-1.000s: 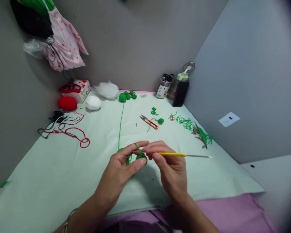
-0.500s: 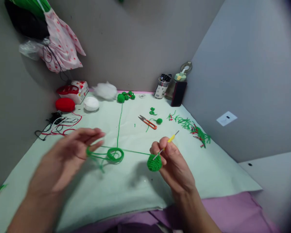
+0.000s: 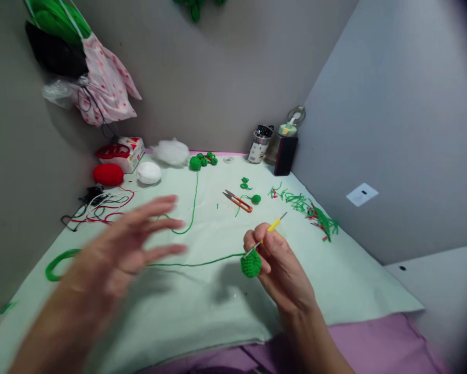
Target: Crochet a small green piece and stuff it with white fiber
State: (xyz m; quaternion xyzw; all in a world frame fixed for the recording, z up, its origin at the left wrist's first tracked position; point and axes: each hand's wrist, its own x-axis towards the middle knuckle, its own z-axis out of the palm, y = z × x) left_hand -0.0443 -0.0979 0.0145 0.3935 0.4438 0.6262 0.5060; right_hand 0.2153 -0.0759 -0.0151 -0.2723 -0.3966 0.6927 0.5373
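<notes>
Green crocheted piece (image 3: 251, 264) stays pinched with the yellow crochet hook (image 3: 272, 225) in the right hand (image 3: 282, 267). The left hand (image 3: 124, 249), fingers spread and blurred, has released the yarn coil (image 3: 57, 262), which now lies left of it on the counter (image 3: 202, 311).

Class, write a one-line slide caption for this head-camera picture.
Right hand holds a crochet hook and green crocheted ball; blurred left hand hovers open above the green yarn.

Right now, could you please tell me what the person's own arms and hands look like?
Both forearms are bare: no sleeves, no gloves. The right hand shows no ring or watch. The left hand is motion-blurred, so any jewellery at its wrist cannot be told.
</notes>
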